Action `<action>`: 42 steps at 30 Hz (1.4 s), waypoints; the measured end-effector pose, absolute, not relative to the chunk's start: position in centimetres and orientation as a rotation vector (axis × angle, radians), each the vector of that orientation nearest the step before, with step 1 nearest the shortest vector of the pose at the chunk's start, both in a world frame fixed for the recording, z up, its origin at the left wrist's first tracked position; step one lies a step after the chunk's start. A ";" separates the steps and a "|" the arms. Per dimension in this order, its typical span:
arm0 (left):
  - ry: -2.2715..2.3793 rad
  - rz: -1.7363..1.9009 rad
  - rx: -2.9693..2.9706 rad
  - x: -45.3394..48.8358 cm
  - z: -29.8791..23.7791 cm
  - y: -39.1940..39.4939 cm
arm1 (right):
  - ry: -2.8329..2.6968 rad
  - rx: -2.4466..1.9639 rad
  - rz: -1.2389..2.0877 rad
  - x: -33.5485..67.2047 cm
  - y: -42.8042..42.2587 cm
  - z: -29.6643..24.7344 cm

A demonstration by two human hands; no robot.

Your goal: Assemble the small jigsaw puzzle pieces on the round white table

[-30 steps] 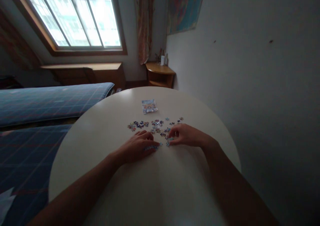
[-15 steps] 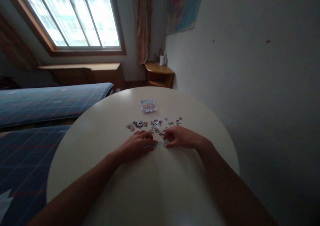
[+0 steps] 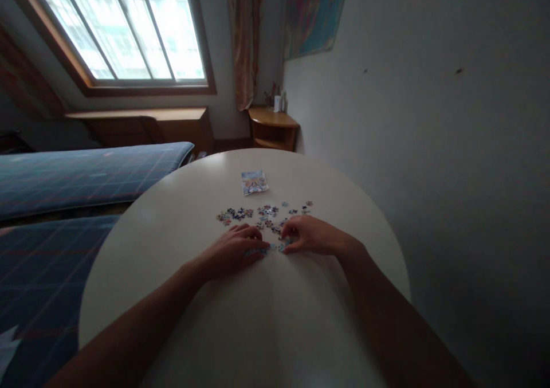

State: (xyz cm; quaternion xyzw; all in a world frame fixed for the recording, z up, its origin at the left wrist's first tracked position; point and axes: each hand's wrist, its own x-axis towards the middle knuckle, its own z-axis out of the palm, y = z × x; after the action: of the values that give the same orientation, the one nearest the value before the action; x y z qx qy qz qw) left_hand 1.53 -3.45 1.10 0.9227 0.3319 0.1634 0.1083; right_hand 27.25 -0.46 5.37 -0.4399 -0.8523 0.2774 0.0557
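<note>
Light-blue jigsaw puzzle pieces (image 3: 256, 251) lie in a short row under my left hand (image 3: 236, 247), whose thumb and fingers bend round them and press on them. My right hand (image 3: 306, 234) is closed in a pinch on a bluish puzzle piece (image 3: 282, 247), at the right of that row. Between the two hands a small pale piece (image 3: 273, 246) shows on the table. Just beyond my fingers lie loose puzzle pieces (image 3: 268, 211) in mixed colours, with another cluster (image 3: 234, 215) to the left. My fingers partly cover the nearest pieces.
The round white table (image 3: 258, 330) holds a square picture sheet (image 3: 254, 182) behind the pieces. A few single pieces (image 3: 306, 206) lie at the right. Blue plaid bedding (image 3: 51, 273) is beside the table on the left, a bare wall (image 3: 429, 147) on the right.
Both hands stay nearly still over the same pieces. The whole view has shifted very slightly.
</note>
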 end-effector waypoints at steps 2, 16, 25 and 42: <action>1.000 0.483 2.716 1.6 1.1 -3.5 | -2.573 -1.410 0.844 27.4 -0.5 5.5; 1.015 0.534 2.688 2.3 0.8 -3.3 | -2.591 -1.390 0.954 26.8 -0.9 5.6; 1.005 0.559 2.652 2.4 0.6 -3.3 | -2.613 -1.353 0.881 26.3 -0.9 5.3; 0.995 0.553 2.663 2.1 0.4 -3.2 | -2.618 -1.343 0.840 26.7 -1.0 5.6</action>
State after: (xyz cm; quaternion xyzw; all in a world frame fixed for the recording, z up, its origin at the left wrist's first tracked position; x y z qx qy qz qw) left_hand 2.14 -3.20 0.41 0.9125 0.3411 0.1896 0.1226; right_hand 26.68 -1.03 5.61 -0.4384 -0.8549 0.2744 0.0407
